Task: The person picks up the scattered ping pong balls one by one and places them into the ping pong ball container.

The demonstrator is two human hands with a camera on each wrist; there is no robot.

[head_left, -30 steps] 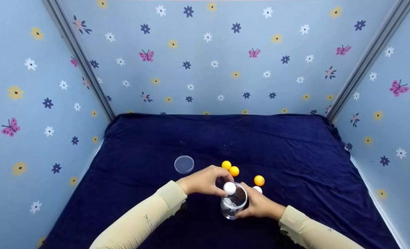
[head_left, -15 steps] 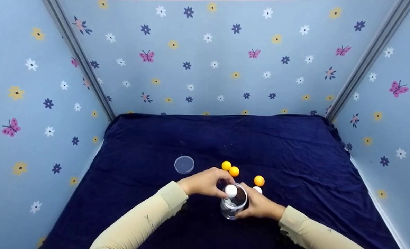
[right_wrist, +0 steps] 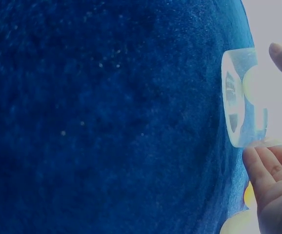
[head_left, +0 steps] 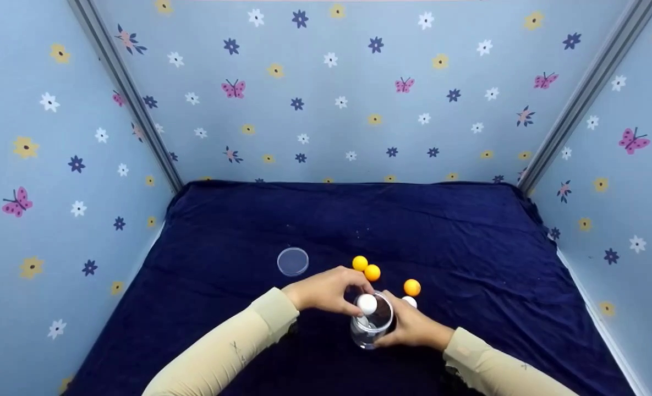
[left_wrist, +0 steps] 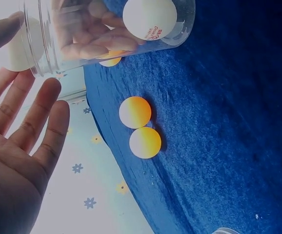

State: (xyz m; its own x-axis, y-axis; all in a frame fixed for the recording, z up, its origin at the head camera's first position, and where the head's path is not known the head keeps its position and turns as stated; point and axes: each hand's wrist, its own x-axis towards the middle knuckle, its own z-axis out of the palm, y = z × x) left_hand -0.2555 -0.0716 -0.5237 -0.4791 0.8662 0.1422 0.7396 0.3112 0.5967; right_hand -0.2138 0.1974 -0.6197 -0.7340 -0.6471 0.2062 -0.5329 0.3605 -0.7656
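A clear plastic jar (head_left: 365,340) stands on the dark blue cloth, its mouth facing up. My right hand (head_left: 416,329) grips it from the right side, fingers and thumb round the wall. With thumb and fingertips my left hand (head_left: 328,290) pinches a white ping-pong ball (head_left: 366,304) right at the jar's mouth. In the left wrist view another white ping-pong ball (left_wrist: 150,18), printed with red letters, lies at the bottom inside the jar. One more white ball (head_left: 410,301) shows partly behind my right hand.
Two orange ping-pong balls (head_left: 372,273) touch each other just beyond the jar. A third orange ball (head_left: 412,287) lies to the right, near the white one. A clear round lid (head_left: 292,262) lies flat at the left. Flowered panels (head_left: 337,110) enclose the back and sides.
My left hand has lowered the white ball slightly into the jar's mouth, mostly in the first half second. The right hand and jar have stayed put.
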